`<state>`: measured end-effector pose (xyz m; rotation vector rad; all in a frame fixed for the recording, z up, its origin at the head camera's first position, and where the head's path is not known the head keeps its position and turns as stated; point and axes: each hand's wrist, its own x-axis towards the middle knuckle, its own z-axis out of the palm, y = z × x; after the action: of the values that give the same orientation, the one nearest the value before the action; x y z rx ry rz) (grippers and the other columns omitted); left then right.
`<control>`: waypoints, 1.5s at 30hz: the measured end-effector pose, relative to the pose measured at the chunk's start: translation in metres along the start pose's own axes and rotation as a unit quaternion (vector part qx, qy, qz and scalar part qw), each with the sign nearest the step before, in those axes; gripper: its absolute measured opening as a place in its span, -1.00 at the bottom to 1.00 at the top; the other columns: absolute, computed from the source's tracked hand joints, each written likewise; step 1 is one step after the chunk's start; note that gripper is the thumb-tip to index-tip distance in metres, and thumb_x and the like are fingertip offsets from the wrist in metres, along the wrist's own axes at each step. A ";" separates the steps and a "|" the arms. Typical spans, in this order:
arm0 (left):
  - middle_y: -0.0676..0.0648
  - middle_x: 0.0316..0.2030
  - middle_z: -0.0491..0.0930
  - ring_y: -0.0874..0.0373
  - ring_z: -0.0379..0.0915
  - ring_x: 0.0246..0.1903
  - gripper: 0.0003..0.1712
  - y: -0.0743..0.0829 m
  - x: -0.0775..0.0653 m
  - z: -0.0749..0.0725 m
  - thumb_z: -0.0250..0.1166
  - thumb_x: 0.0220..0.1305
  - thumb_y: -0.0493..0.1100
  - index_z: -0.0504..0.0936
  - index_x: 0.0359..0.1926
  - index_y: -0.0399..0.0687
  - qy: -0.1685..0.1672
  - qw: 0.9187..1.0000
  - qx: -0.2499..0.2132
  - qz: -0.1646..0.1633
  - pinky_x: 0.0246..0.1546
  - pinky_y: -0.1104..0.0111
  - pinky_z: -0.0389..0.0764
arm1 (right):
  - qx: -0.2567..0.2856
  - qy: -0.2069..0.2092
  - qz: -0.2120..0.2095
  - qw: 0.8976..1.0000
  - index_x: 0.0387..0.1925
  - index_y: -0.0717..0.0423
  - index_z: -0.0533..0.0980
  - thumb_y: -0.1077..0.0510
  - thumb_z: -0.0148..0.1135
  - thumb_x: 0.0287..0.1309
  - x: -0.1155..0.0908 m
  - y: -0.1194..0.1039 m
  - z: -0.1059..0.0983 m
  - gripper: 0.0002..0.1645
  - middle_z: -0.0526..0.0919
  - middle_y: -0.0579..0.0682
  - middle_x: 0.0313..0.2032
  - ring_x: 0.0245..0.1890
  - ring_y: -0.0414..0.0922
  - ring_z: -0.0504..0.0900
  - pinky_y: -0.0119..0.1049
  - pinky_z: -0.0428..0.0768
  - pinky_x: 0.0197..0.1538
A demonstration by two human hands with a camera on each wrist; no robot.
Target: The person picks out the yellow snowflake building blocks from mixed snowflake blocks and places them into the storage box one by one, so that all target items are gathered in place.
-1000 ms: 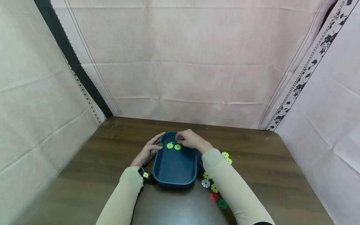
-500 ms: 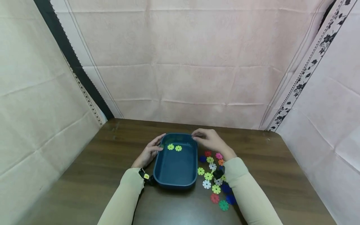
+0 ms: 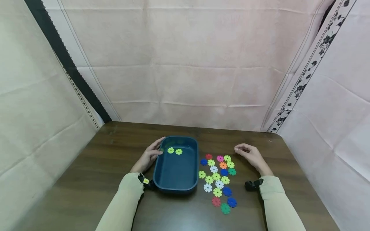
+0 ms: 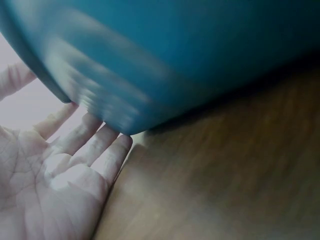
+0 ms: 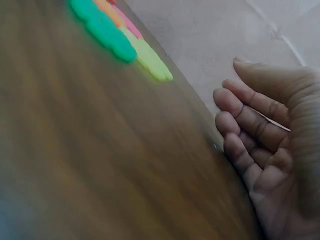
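Observation:
My left hand holds the dark blue tray at its far left corner, the thumb at the rim and the fingers along the outside wall. In the left wrist view, the fingertips touch the tray's blue side. Two yellow flower-shaped discs lie inside the tray near its far end. Farther right, my right hand hovers over the table with loosely curled fingers and nothing in them. Nearest to it are a yellow flower disc and a green flower disc.
Between the tray and my right hand, several flower discs in yellow, white, blue, red, pink, orange and green are spread on the brown wooden table. A pale cloth wall rises behind the table's far edge, with cloth on both sides too.
My right hand has moved from over the tray's far end out to the right, beyond the flower discs, uncovering them. The left hand stays at the tray, and the two yellow discs inside remain in place.

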<state>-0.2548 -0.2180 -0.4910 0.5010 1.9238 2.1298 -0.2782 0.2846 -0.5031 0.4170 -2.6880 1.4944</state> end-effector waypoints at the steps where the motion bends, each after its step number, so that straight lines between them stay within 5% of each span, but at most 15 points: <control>1: -0.17 0.47 0.21 -0.23 0.22 0.37 -0.23 0.001 0.000 -0.001 0.10 0.37 -0.31 0.17 0.55 0.11 -0.001 1.000 -0.001 0.001 0.20 0.23 0.46 | -0.020 0.004 -0.009 1.000 -0.05 -0.02 0.67 -0.14 0.29 0.31 -0.002 0.000 0.003 -0.64 0.73 -0.02 -0.18 -0.20 -0.06 0.63 -0.28 0.55 -0.14; 6: -0.20 0.48 0.18 -0.21 0.19 0.38 -0.23 0.005 -0.002 -0.006 0.08 0.37 -0.31 0.15 0.56 0.05 -0.001 1.000 0.013 0.010 0.23 0.22 0.43 | -0.087 -0.014 -0.051 0.995 -0.07 -0.14 0.67 -0.17 0.33 0.26 -0.004 -0.008 0.020 -0.69 0.64 -0.16 -0.22 -0.23 -0.08 0.49 -0.15 0.48 -0.15; 13: -0.16 0.50 0.15 -0.16 0.16 0.41 -0.24 0.007 -0.001 -0.008 0.06 0.37 -0.33 0.16 0.56 0.05 0.004 1.000 0.022 0.007 0.33 0.08 0.30 | -0.099 -0.026 -0.086 0.991 -0.04 -0.06 0.67 -0.08 0.40 0.22 -0.002 -0.014 0.026 -0.67 0.61 -0.11 -0.21 -0.21 -0.08 0.43 -0.12 0.42 -0.14; 19: -0.13 0.49 0.18 -0.14 0.20 0.39 -0.25 0.008 0.001 -0.007 0.06 0.38 -0.34 0.18 0.55 0.08 0.006 1.000 0.005 0.008 0.28 0.18 0.39 | -0.109 -0.034 -0.103 0.988 -0.03 -0.05 0.67 -0.08 0.40 0.22 0.003 -0.016 0.023 -0.66 0.59 -0.10 -0.19 -0.19 -0.08 0.41 -0.10 0.40 -0.13; 35: -0.17 0.48 0.18 -0.28 0.21 0.36 -0.25 0.007 0.005 -0.005 0.05 0.37 -0.36 0.18 0.55 0.04 0.006 1.000 -0.009 0.009 0.19 0.19 0.49 | -0.139 -0.027 -0.087 0.986 -0.08 -0.03 0.64 -0.12 0.43 0.18 0.006 -0.017 0.024 -0.64 0.57 -0.08 -0.19 -0.19 -0.06 0.40 -0.10 0.38 -0.11; 45: -0.16 0.50 0.16 -0.22 0.20 0.38 -0.25 0.001 0.003 -0.002 0.04 0.38 -0.36 0.16 0.56 0.05 -0.004 1.000 -0.008 0.007 0.22 0.21 0.46 | -0.109 -0.028 -0.071 0.991 -0.12 -0.04 0.60 -0.07 0.39 0.24 -0.002 -0.014 0.024 -0.72 0.57 -0.08 -0.21 -0.20 -0.04 0.38 -0.09 0.37 -0.11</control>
<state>-0.2580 -0.2186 -0.4896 0.5223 1.9028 2.1465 -0.2705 0.2581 -0.5048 0.6294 -2.7572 1.1537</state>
